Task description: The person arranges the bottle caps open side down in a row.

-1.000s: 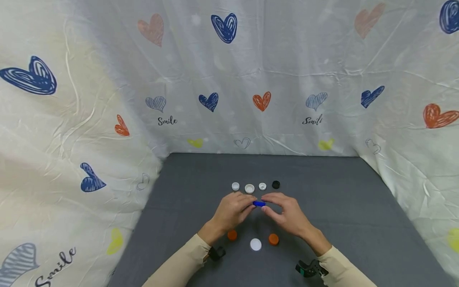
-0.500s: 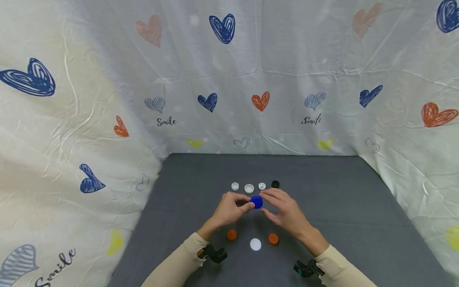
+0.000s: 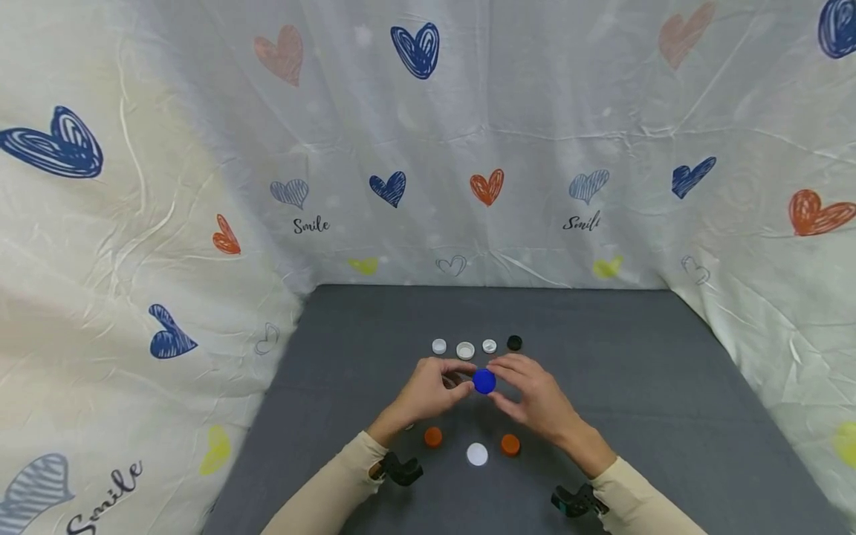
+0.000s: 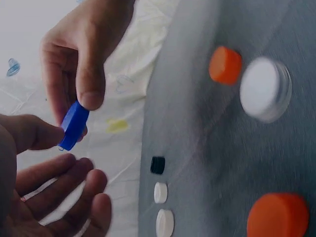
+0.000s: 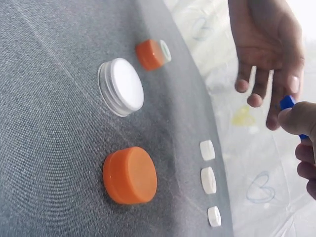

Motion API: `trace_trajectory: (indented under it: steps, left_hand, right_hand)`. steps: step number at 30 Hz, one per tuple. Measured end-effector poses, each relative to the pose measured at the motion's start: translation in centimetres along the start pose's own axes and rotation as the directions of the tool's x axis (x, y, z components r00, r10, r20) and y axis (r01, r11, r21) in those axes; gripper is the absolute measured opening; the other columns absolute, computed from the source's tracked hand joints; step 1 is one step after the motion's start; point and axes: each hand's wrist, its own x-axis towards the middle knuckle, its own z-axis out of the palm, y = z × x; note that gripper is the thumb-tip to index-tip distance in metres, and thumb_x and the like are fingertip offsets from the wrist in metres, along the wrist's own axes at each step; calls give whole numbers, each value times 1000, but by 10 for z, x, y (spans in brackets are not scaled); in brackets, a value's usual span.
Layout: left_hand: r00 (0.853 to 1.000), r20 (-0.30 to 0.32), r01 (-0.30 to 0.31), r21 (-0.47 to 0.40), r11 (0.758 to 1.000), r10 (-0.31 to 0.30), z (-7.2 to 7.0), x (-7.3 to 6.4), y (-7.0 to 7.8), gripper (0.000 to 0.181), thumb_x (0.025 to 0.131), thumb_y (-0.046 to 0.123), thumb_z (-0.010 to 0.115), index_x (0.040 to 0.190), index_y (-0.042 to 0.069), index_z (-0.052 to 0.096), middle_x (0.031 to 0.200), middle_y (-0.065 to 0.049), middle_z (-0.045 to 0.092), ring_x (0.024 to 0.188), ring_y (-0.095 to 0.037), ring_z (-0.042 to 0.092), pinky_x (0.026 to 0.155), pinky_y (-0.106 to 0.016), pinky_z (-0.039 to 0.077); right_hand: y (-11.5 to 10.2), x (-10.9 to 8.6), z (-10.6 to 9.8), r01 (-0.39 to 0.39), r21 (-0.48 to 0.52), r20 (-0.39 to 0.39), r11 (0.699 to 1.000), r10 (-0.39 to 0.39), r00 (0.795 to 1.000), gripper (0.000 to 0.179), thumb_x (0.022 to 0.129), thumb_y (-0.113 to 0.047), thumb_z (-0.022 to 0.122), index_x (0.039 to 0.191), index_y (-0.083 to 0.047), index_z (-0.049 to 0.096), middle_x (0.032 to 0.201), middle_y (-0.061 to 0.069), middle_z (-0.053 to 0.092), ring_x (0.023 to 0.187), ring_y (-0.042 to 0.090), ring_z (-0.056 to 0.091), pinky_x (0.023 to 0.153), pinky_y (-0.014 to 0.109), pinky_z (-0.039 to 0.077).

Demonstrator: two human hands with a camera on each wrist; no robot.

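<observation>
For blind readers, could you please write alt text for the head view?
Left hand and right hand hold a blue cap over a grey table. Three white caps and a black one lie beyond, orange caps nearer.

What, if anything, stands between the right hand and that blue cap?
Nothing visible does: the right hand touches the blue cap. The left hand is at the cap's other side, not in between.
</observation>
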Motion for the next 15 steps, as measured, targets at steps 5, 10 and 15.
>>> trace_trajectory:
  steps: [5, 10, 15]
  left_hand:
    - [960, -4, -260, 349, 900, 279, 9, 7, 1, 36, 87, 25, 79, 120, 14, 73, 106, -1, 76, 84, -10, 69, 73, -26, 58]
    - [918, 42, -342, 589, 732, 395, 28, 19, 8, 35, 88, 34, 79, 118, 18, 73, 110, 8, 74, 99, -8, 69, 87, -25, 55]
    - [920, 130, -359, 660, 660, 371, 45, 28, 19, 33, 87, 39, 77, 115, 21, 74, 109, 11, 74, 94, -8, 68, 80, -25, 54]
  right_hand:
    - [2, -6, -6, -44, 4, -6, 999, 44, 999, 48, 76, -18, 88, 120, -6, 72, 118, 7, 71, 115, 27, 64, 95, 50, 53]
    - [9, -18, -16, -111, -15, 14, 994, 112, 994, 46, 77, -20, 87, 118, -6, 73, 117, 4, 71, 114, 23, 64, 93, 47, 54]
    - [15, -34, -28, -144, -61, 51, 988, 147, 988, 43, 76, -22, 88, 114, -7, 75, 111, 2, 72, 106, 21, 66, 87, 45, 56]
